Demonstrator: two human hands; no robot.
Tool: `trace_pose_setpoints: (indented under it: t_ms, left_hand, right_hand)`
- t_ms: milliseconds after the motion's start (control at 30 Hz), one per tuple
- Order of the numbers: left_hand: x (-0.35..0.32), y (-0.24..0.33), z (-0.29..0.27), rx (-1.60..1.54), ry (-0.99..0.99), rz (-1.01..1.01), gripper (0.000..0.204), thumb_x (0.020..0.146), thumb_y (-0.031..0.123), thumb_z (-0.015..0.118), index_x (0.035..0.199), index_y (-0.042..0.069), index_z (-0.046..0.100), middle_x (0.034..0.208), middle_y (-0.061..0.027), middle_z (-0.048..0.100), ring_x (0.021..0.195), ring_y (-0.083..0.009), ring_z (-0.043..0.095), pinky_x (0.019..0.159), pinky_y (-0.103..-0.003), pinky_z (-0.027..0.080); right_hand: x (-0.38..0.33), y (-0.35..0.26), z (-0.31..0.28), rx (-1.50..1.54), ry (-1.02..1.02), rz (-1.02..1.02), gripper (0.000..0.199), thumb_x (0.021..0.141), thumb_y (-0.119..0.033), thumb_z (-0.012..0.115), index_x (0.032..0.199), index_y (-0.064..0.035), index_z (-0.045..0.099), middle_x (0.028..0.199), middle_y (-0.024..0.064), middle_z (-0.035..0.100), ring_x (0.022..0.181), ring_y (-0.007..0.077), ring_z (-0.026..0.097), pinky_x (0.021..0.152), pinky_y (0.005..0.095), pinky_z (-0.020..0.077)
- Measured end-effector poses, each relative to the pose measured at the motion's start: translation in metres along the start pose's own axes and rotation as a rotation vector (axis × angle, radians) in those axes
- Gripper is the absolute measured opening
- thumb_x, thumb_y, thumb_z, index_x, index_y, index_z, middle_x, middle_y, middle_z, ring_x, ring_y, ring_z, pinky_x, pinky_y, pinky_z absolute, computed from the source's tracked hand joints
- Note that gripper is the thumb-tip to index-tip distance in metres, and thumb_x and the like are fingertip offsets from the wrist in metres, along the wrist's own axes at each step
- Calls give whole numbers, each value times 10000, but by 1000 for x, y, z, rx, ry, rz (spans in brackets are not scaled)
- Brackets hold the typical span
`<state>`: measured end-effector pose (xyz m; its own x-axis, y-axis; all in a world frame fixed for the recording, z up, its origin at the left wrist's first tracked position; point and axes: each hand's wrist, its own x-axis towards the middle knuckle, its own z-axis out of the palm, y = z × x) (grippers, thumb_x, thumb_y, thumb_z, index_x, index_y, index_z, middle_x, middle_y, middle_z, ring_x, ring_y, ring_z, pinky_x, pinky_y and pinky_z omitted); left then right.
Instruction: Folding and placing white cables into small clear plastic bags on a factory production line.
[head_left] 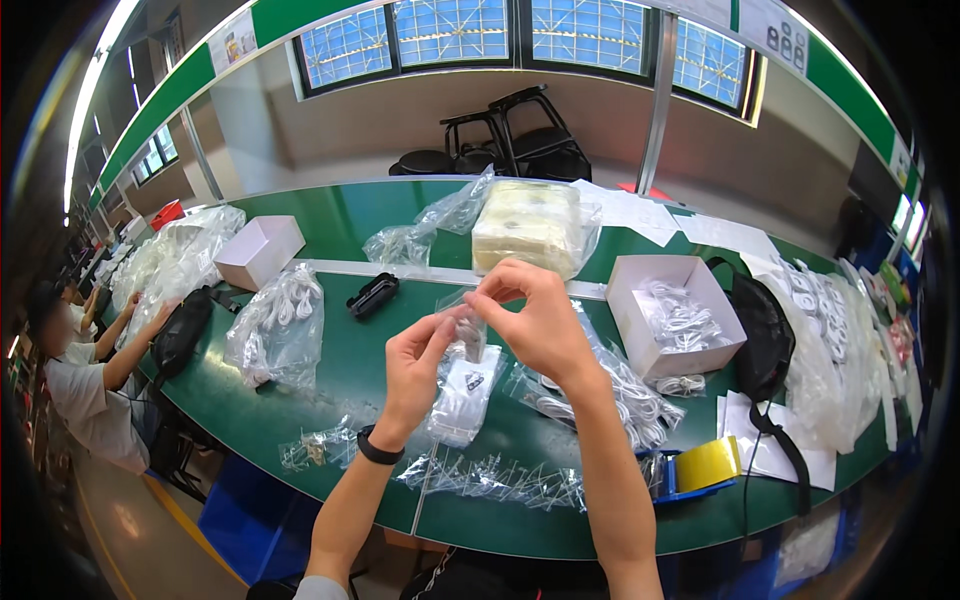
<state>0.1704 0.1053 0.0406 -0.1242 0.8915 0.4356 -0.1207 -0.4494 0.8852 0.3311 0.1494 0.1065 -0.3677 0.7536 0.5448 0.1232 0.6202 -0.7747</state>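
Note:
Over the middle of the green table, both my hands hold a small clear plastic bag [472, 338] between them. My left hand [418, 362] pinches its left side between thumb and fingers. Gripping its upper edge with the fingertips is my right hand [535, 312]. Something may be inside the bag, but it is too small to make out. Just below lies a stack of flat white packets [462, 400] in clear plastic. Bagged white cables [635, 400] lie right of it, beneath my right forearm.
A white box [640, 345] of coiled cables stands at right, near a black bag [765, 330]. A yellow tape roll [705, 466] sits in a blue dispenser. Clear plastic scraps [490, 482] line the front edge. Bagged cables [280, 325] and a black case [373, 296] lie left. Another person [95, 390] works far left.

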Motion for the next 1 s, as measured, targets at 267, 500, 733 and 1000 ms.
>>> trace_pose_setpoints:
  t_ms: [267,500,733,1000]
  left_hand:
    - [-2,-1,-10,82,111,-22,212,965,129,585,1065,-22,695,988,-27,684,839,-61,613,736,-215,515]
    - [-3,-10,-6,-162,110,-161,169,972,152,566,1024,9,640,1021,-34,653,911,-99,638,753,-254,550]
    - [5,8,-15,-174,105,-125,223,995,196,521,1051,0,613,1041,-86,646,1010,-163,622,865,-340,542]
    - [17,30,-64,-10,270,2,192,973,157,548,1055,6,635,1035,-66,658,962,-146,630,835,-298,537]
  right_hand:
    - [-1,-9,-3,22,-2,41,195,834,-147,722,864,41,683,886,97,666,815,187,647,795,293,499]
    - [0,25,8,160,-206,48,180,876,-140,677,911,34,709,890,73,674,811,136,627,787,277,493]
    - [5,21,-8,416,93,202,165,885,-103,631,801,30,680,766,36,667,772,86,610,710,238,487]
    - [-25,71,-38,-848,-308,689,225,716,-191,733,848,-9,714,762,161,684,790,316,680,738,404,535]
